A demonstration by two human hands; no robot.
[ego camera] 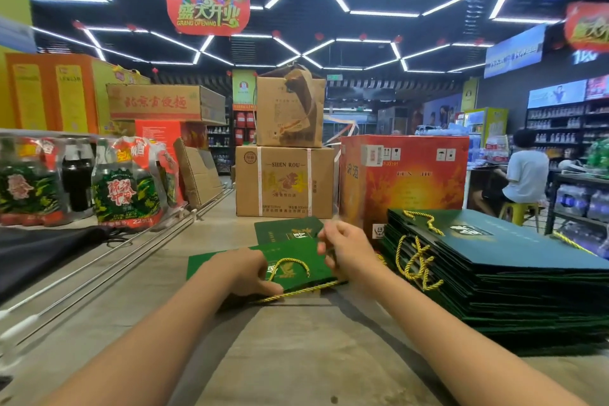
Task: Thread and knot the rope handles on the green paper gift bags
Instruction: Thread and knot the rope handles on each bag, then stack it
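Left hand (245,273): fingers curled, pressing the flat green paper gift bag (296,265) onto the beige surface (296,356) and pinching the twisted gold rope handle (301,290) at the bag's 6 o'clock edge. Right hand (346,249): at 3 o'clock of the bag, fingers bent together at its corner; the grip itself cannot be told. Bag: light, stiff, creasable; best held near the holes. Rope: soft, limp, slippery; best pinched near its end. Stack of dark green finished bags (510,277): 3 o'clock, nearby.

Both hands (245,272) (346,249) grip a flat green gift bag (309,265) with its gold rope (298,291).
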